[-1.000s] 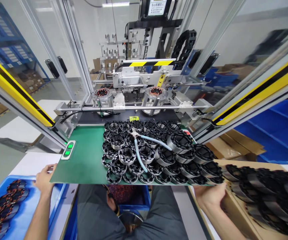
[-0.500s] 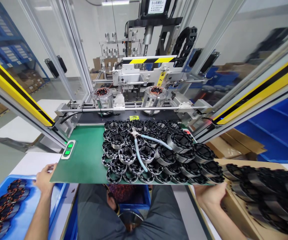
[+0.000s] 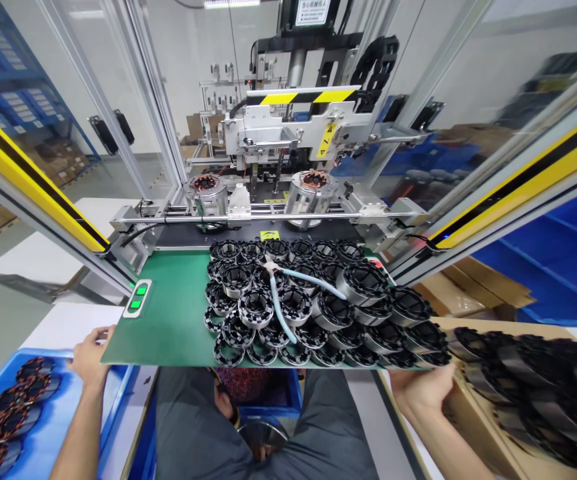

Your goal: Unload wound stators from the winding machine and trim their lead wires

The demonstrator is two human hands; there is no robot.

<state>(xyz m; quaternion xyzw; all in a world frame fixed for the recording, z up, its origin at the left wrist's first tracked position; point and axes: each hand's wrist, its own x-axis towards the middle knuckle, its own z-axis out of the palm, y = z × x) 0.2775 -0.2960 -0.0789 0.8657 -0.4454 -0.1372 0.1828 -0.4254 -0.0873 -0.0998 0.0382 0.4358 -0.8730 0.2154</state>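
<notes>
My left hand is at the left edge of the green worktop, its bent fingers against the edge and their tips hidden. Under the front right corner, my right hand touches the worktop, its fingers mostly out of sight. Between them, several stator cores with black slotted end pieces are stacked in rows. On top of these lie cutting pliers with pale blue handles spread apart. Behind the worktop, two copper-wound stators sit in metal holders.
The machine head with a yellow-black stripe stands above the holders. Striped guard posts flank the worktop. A blue tray of wound stators is at left; a cardboard box with more cores is at right. Green-lit buttons are front left.
The machine head has risen above the two holders. Both my hands, the stacked stator cores and the pliers stay where they were.
</notes>
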